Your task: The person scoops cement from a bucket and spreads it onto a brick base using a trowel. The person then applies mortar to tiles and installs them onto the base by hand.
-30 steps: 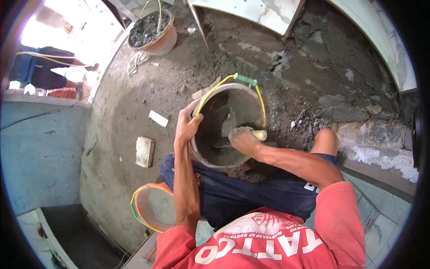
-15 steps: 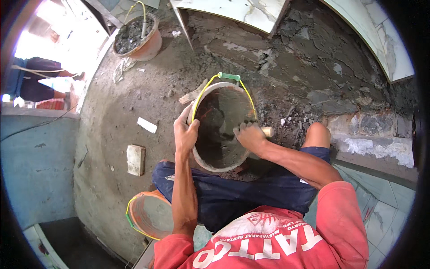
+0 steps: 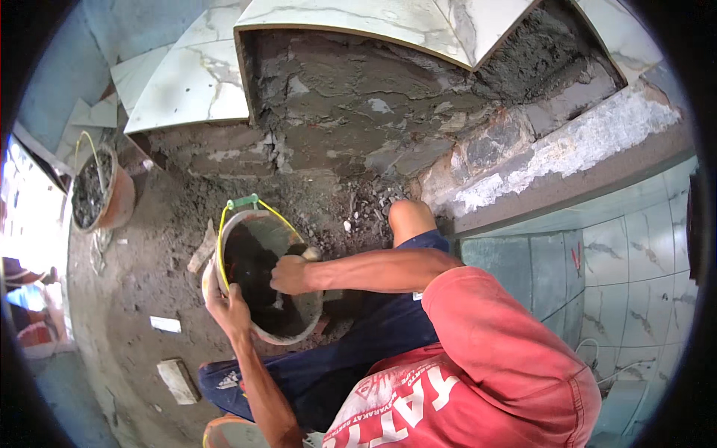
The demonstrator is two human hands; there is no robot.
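Note:
A bucket (image 3: 308, 317) with a pale rim, yellow wire bail and green grip stands on the floor before my legs. Dark wet mortar (image 3: 258, 276) fills part of it. My left hand (image 3: 230, 310) grips the bucket's left rim, by the foot of the bail. Over the mortar, inside the bucket, my right hand (image 3: 290, 275) is closed round a trowel; the end of its pale wooden handle (image 3: 312, 254) pokes out of the fist. A bit of metal shows below the hand, and the blade is hidden in the mortar.
Marbled tiles (image 3: 343, 28) with jagged lower edges cover the upper wall above rough mortar (image 3: 358, 104). A second bucket of mortar (image 3: 123, 198) stands at far left. A pale block (image 3: 178, 381) and a white strip (image 3: 165, 324) lie left; another bucket (image 3: 235, 433) is partly hidden near my leg.
The view has swung right, so the bucket and hands appear further left and lower. My right hand has shifted within the bucket, and the mortar surface looks more disturbed. Both grips remain.

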